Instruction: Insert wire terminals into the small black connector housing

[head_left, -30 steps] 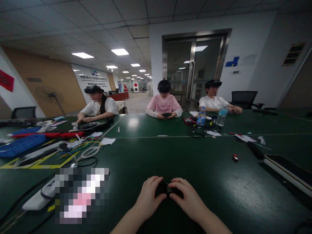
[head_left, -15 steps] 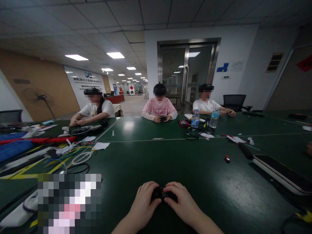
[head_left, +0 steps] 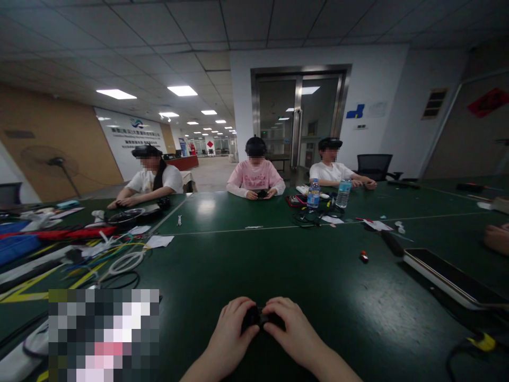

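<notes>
Low in the head view, my left hand (head_left: pixel 233 331) and my right hand (head_left: pixel 293 331) curl around a small black object (head_left: pixel 261 317) from either side. The fingers lie over its far edge, and both thumbs press against its near side. Only the dark middle part of the object shows between my hands, so its exact kind cannot be made out. It sits at or just above the dark green table (head_left: pixel 254 265).
On the left are cables (head_left: pixel 125 263), a white power strip (head_left: pixel 19 358) and blue bins (head_left: pixel 18 249). A flat dark-topped device (head_left: pixel 449 276) lies at right, near a small red-and-white item (head_left: pixel 363 257). Water bottles (head_left: pixel 344 192) stand farther back. Three people sit opposite; another person's hand (head_left: pixel 497 237) shows at far right.
The view has turned slightly right, so the background sits a little farther left. My hands keep their hold on the black object. The hand at far right has come further into view.
</notes>
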A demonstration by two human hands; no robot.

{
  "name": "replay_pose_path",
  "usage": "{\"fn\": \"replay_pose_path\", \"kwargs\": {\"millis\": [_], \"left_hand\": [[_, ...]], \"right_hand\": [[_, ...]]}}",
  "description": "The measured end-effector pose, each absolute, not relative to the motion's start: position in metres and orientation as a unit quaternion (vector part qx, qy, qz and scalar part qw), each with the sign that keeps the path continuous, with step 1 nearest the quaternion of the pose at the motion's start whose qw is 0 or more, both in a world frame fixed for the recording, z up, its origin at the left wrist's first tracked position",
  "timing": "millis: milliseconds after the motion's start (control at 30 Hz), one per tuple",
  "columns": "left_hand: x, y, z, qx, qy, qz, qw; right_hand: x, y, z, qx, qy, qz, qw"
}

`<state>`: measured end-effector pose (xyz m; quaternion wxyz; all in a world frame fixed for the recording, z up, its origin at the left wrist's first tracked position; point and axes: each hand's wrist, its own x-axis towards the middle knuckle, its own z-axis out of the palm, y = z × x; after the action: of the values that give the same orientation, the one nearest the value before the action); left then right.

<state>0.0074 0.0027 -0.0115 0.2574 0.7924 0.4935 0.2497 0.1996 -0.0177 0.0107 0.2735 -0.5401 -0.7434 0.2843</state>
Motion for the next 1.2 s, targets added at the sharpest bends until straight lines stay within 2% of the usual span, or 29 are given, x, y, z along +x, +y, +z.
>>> {"fn": "replay_pose_path", "kwargs": {"millis": [567, 1000, 1200], "left_hand": [[0.007, 0.002, -0.012, 0.792, 0.49, 0.261, 0.254], [0.008, 0.001, -0.008, 0.78, 0.506, 0.248, 0.273], [0.009, -0.001, -0.001, 0.782, 0.504, 0.239, 0.278]], "right_hand": [[0.199, -0.019, 0.012, -0.527, -0.743, 0.29, 0.293], [0.216, -0.015, 0.02, -0.541, -0.663, 0.344, 0.386], [0.225, -0.012, 0.021, -0.542, -0.645, 0.333, 0.424]]}}
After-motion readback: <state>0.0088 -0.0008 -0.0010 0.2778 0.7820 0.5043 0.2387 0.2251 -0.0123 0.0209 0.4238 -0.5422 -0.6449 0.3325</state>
